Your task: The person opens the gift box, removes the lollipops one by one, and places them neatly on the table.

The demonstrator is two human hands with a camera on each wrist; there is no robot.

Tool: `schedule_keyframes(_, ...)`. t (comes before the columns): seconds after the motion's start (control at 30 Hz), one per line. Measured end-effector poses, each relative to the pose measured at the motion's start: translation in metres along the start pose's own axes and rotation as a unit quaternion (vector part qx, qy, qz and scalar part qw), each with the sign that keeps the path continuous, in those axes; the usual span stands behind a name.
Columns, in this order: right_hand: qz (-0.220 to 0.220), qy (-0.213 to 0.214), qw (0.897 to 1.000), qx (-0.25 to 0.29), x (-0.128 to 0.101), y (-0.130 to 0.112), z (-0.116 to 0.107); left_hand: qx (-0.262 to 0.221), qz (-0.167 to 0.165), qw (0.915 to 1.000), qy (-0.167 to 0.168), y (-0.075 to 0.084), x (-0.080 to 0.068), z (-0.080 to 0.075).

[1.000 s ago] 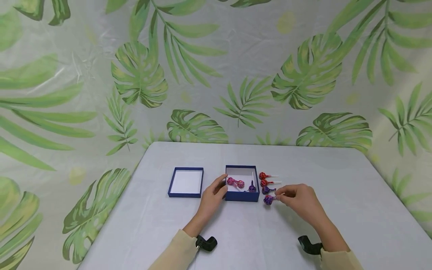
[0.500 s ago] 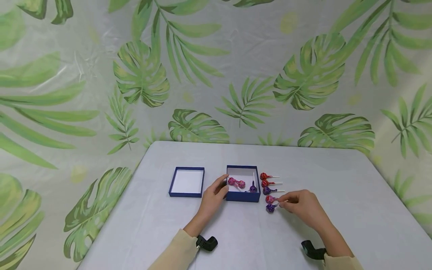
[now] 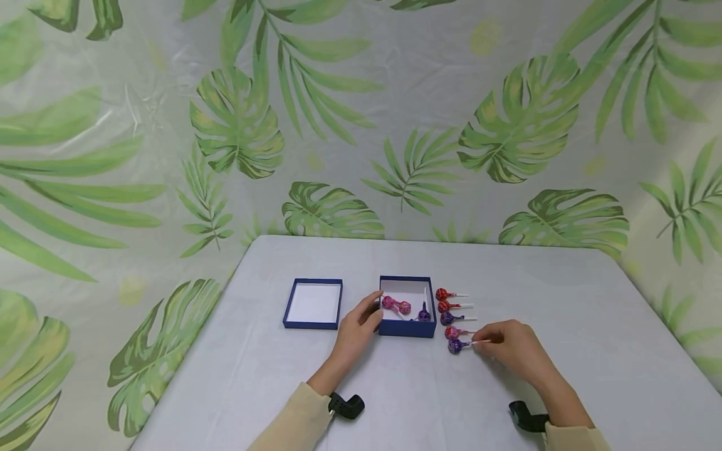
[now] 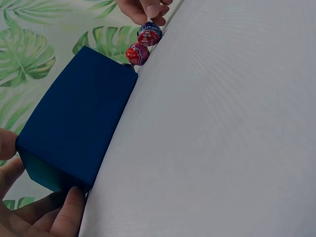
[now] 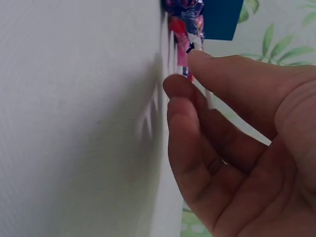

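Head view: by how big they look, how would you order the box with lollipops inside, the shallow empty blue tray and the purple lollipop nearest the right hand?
1. Shallow empty blue tray and box with lollipops: look about alike, too close to rank.
2. Purple lollipop by the right hand: clearly smallest.

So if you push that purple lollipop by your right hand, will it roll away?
Probably not far. The purple lollipop has a round head, but its thin white stick lies flat on the table, so it would likely swing round instead. It looks light, as the right hand handles it with fingertips alone.
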State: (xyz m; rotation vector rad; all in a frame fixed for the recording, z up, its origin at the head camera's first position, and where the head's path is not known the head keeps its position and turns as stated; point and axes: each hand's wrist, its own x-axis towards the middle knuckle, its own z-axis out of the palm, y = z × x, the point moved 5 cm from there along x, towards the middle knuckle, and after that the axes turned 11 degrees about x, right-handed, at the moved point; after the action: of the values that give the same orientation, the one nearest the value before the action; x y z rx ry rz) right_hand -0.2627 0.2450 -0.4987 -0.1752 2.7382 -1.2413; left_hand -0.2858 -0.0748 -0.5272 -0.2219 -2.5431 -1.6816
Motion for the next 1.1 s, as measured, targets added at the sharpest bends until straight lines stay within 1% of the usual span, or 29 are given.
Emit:
schedule_keyframes(0.2, -0.015, 0.007, 0.999, -0.028, 0.0033, 0.0034, 0.003, -0.005, 0.001, 1.0, 0.0, 0.0008, 0.0006, -0.0001)
schedule_keyframes(0.37, -0.024, 0.005, 0.999, -0.044, 0.0059, 0.0059, 0.0053, -0.002, -0.006, 1.0, -0.003, -0.001, 0.0013, 0.0004)
schedule_keyframes(0.63, -0.021, 0.005, 0.999, -0.04, 0.0066, 0.0071, 0.0061, -0.008, -0.007, 0.9999, -0.003, 0.0008, 0.0013, 0.0002)
schedule_keyframes(0.87, -0.019, 0.004, 0.999, -0.032, 0.0067, 0.008, 0.0079, 0.003, 0.004, 1.0, -0.003, 0.0022, 0.0001, -0.0006)
schedule_keyframes(1.03, -0.016, 0.005, 0.999, -0.03, 0.0073, 0.0094, 0.0091, 0.003, -0.004, 1.0, -0.006, 0.0005, 0.0005, -0.0004)
schedule_keyframes(1.1, -0.016, 0.005, 0.999, -0.031, 0.0072, 0.0095, 0.009, 0.003, -0.001, 1.0, -0.006, 0.0006, 0.0006, -0.0003)
